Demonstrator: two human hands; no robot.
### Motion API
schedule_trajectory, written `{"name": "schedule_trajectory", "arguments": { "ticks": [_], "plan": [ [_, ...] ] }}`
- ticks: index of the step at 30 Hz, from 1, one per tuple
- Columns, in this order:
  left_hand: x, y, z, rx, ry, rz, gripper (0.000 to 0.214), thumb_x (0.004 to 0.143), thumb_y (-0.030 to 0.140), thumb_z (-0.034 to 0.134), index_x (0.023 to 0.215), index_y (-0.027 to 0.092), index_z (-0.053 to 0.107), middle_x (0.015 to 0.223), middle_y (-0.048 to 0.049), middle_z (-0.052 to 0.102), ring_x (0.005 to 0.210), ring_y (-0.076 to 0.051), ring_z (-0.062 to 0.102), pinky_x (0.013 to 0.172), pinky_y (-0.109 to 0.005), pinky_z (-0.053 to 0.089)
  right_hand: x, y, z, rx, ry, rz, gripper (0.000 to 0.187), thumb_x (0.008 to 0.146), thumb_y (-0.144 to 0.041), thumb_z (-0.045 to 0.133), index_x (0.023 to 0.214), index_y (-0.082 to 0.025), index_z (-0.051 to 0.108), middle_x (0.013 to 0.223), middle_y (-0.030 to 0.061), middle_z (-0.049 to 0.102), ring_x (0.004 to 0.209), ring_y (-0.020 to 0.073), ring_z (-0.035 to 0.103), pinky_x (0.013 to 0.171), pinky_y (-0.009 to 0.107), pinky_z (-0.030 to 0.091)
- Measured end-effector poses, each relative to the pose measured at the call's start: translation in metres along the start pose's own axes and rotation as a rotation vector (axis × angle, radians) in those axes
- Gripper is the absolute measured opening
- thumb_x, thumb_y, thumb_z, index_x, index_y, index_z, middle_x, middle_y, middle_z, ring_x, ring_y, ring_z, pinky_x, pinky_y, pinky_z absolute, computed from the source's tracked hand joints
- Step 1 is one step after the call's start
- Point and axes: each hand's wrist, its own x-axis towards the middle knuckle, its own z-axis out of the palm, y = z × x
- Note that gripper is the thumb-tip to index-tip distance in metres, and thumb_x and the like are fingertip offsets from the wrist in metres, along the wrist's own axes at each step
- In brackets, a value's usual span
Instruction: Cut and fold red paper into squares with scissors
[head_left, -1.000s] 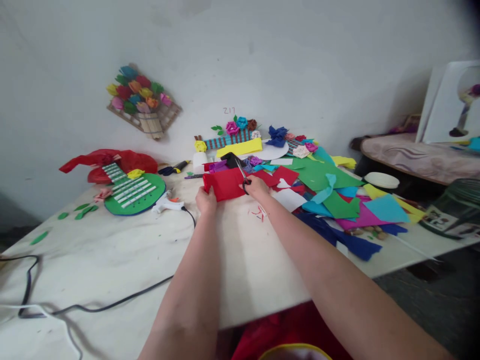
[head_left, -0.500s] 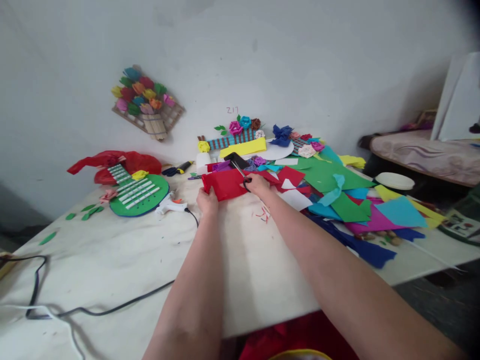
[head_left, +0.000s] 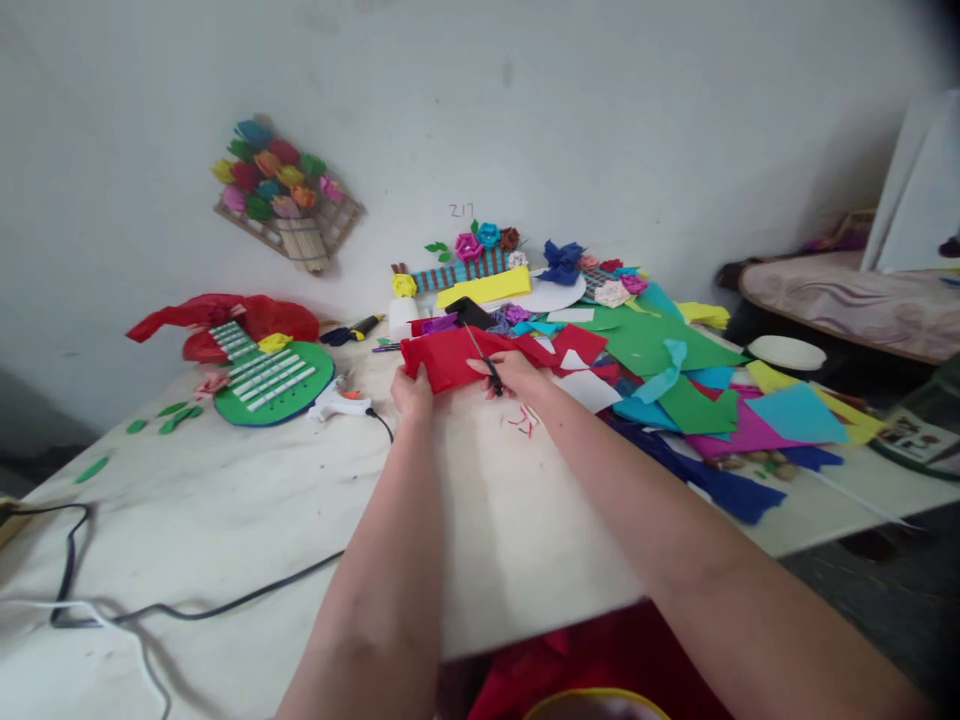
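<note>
My left hand is closed on the left end of a folded piece of red crepe paper, its thumb along the near edge. In my right hand is a pair of scissors with dark handles. Their blades point up and to the left over the right part of the red paper. Whether the blades are parted I cannot tell. A few thin red and white scraps lie on the table below my right hand.
A white glue gun and a green guitar-shaped craft are at left. Coloured paper pieces cover the right side. A black phone lies behind the red paper. Dark cable crosses the front left.
The scissors have tipped, their blades now lying across the red paper rather than past its far edge. My left hand still grips the paper's left end. The view has shifted slightly.
</note>
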Motion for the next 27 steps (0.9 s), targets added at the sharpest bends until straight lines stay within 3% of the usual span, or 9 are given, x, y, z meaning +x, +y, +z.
{"name": "schedule_trajectory", "arguments": {
  "ticks": [6, 12, 16, 20, 27],
  "plan": [
    [0.001, -0.001, 0.001, -0.087, 0.027, 0.011, 0.017, 0.073, 0.030, 0.055, 0.082, 0.016, 0.059, 0.076, -0.0066, 0.064, 0.073, -0.020, 0.062, 0.069, -0.029, 0.046, -0.018, 0.003, -0.019, 0.004, -0.314, 0.054, 0.050, 0.069, -0.059, 0.062, 0.085, -0.013, 0.056, 0.055, 0.0041, 0.062, 0.039, 0.0109, 0.055, 0.027, 0.016, 0.029],
    [0.006, -0.008, 0.005, -0.161, 0.030, 0.029, 0.017, 0.073, 0.030, 0.055, 0.083, 0.016, 0.059, 0.073, -0.0049, 0.062, 0.071, -0.019, 0.061, 0.069, -0.029, 0.047, -0.024, 0.002, -0.051, -0.024, -0.611, 0.115, 0.045, 0.071, -0.051, 0.063, 0.089, -0.010, 0.057, 0.054, 0.0039, 0.062, 0.039, 0.0117, 0.056, 0.031, 0.017, 0.035],
    [0.006, -0.008, 0.005, -0.174, 0.023, 0.016, 0.016, 0.072, 0.029, 0.055, 0.082, 0.016, 0.059, 0.071, -0.0046, 0.062, 0.069, -0.019, 0.061, 0.067, -0.030, 0.047, -0.024, 0.005, -0.060, -0.063, -0.769, 0.182, 0.038, 0.075, -0.046, 0.058, 0.086, -0.009, 0.058, 0.055, 0.0059, 0.064, 0.037, 0.0115, 0.055, 0.033, 0.018, 0.038],
    [0.005, -0.004, 0.005, -0.228, 0.039, -0.020, 0.017, 0.071, 0.028, 0.057, 0.082, 0.015, 0.059, 0.073, -0.0054, 0.063, 0.072, -0.019, 0.062, 0.069, -0.030, 0.048, -0.022, 0.007, -0.053, -0.110, -0.772, 0.205, 0.043, 0.075, -0.049, 0.056, 0.088, -0.009, 0.058, 0.059, 0.0091, 0.067, 0.041, 0.0141, 0.059, 0.030, 0.017, 0.035],
    [-0.002, 0.004, 0.005, -0.393, 0.031, -0.075, 0.020, 0.071, 0.025, 0.058, 0.086, 0.013, 0.060, 0.082, -0.0083, 0.065, 0.075, -0.019, 0.063, 0.070, -0.030, 0.049, -0.022, 0.000, -0.028, -0.029, -0.728, 0.182, 0.053, 0.074, -0.061, 0.055, 0.093, -0.012, 0.051, 0.068, 0.0112, 0.068, 0.051, 0.0173, 0.064, 0.032, 0.018, 0.041]
  ]
}}
